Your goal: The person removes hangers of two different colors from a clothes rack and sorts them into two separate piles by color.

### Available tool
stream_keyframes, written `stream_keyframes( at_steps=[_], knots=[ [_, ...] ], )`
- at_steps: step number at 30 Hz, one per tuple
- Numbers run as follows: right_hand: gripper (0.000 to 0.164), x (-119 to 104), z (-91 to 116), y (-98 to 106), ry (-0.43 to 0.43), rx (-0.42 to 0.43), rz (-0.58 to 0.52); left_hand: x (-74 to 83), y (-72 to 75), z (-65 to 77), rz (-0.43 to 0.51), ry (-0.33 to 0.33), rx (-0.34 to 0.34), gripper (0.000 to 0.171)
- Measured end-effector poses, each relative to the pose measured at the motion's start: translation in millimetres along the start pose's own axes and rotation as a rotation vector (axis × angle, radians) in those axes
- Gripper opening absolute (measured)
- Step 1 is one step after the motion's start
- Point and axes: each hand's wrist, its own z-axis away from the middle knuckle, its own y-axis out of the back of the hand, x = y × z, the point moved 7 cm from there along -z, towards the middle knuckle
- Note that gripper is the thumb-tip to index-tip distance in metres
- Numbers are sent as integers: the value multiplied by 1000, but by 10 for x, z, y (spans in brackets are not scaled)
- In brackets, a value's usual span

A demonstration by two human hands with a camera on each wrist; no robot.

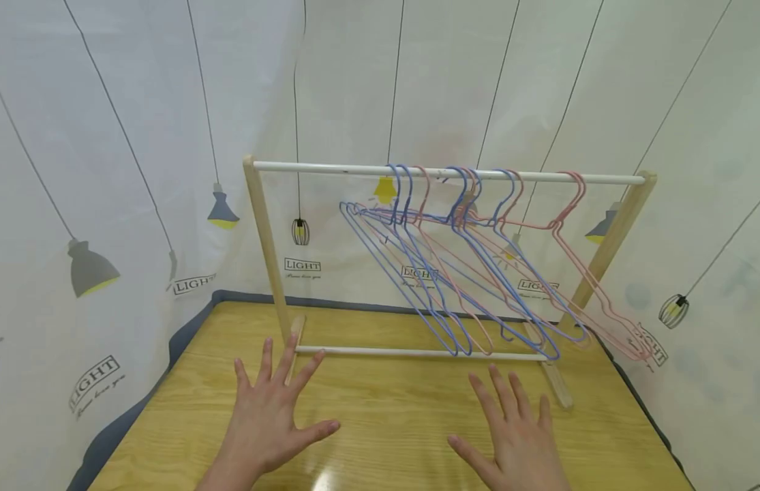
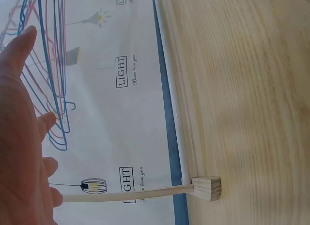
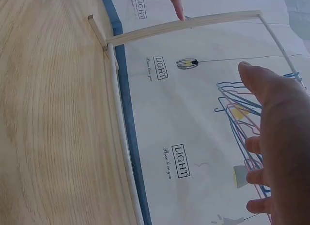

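Both hands are spread over the table in front of a small clothes rack, holding nothing. The left hand (image 1: 266, 416) has its fingers fanned out near the rack's left foot. On the other side, the right hand (image 1: 517, 436) reaches toward the lower bar with straight, parted fingers. From the rack's white top rail (image 1: 330, 168) hang several blue hangers (image 1: 410, 273) and pink hangers (image 1: 591, 273), crowded from the middle to the right. In the left wrist view, a rack upright (image 2: 126, 196) stands beyond the fingertips. The right wrist view shows the hangers partly hidden behind the right hand (image 3: 286, 138).
The rack has wooden side posts (image 1: 266, 252) and a white lower bar (image 1: 380, 352) close above the wooden table (image 1: 367, 423). A pale wall covering (image 1: 140, 136) printed with lamps and "LIGHT" labels surrounds the table, with a dark blue strip (image 1: 192, 331) along its edge.
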Motion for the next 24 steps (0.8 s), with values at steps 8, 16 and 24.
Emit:
stream_keyframes(
  at_steps=[8, 16, 24],
  knots=[
    [76, -149, -118, -8, -16, 2, -266, -127, 64, -10, 90, 32, 39, 103],
    [52, -273, -331, 135, -140, 80, -763, -264, 152, -65, 203, 76, 119, 99],
    [42, -375, -517, 175, -65, 158, -928, -489, 107, -220, 334, 154, 140, 97]
  ],
)
